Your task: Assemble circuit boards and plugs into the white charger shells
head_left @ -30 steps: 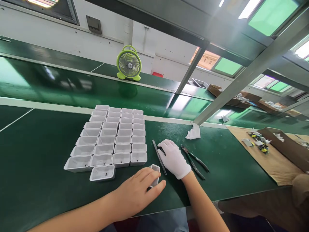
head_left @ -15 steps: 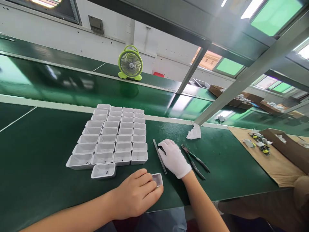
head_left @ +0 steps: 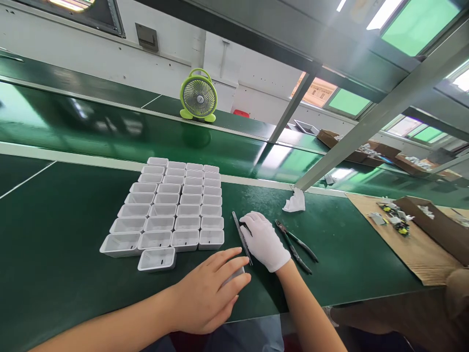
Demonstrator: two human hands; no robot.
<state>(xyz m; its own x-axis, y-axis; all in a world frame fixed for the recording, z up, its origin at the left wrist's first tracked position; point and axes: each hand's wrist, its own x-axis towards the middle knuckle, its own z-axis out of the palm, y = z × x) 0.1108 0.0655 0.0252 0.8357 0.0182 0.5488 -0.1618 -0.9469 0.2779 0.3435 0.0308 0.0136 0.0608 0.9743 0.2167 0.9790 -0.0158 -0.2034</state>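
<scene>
My left hand (head_left: 210, 288), bare, has its fingers spread around a small white plastic box (head_left: 234, 275). Most of that box is hidden behind the fingers; only a pale edge shows between them. My right hand (head_left: 264, 242) wears a white glove and rests on the green table with its fingers loosely bent, a gap showing beside the thumb. Metal tweezers (head_left: 241, 236) lie alongside its fingertips. Pliers with dark handles (head_left: 296, 246) lie just right of the glove. A single white box (head_left: 157, 259) sits in front of the rows of similar open boxes (head_left: 157, 211).
A crumpled white cloth (head_left: 294, 201) lies by the slanted metal post (head_left: 330, 159). On brown cardboard (head_left: 395, 252) at the right are small parts (head_left: 394, 216) and a carton (head_left: 432, 222). A green fan (head_left: 199, 96) stands at the back. Someone's knee (head_left: 458, 288) shows at the right edge.
My left hand's fingers have spread apart and shifted slightly up over the small box, which now shows less of its inside. The gloved hand has stayed in place.
</scene>
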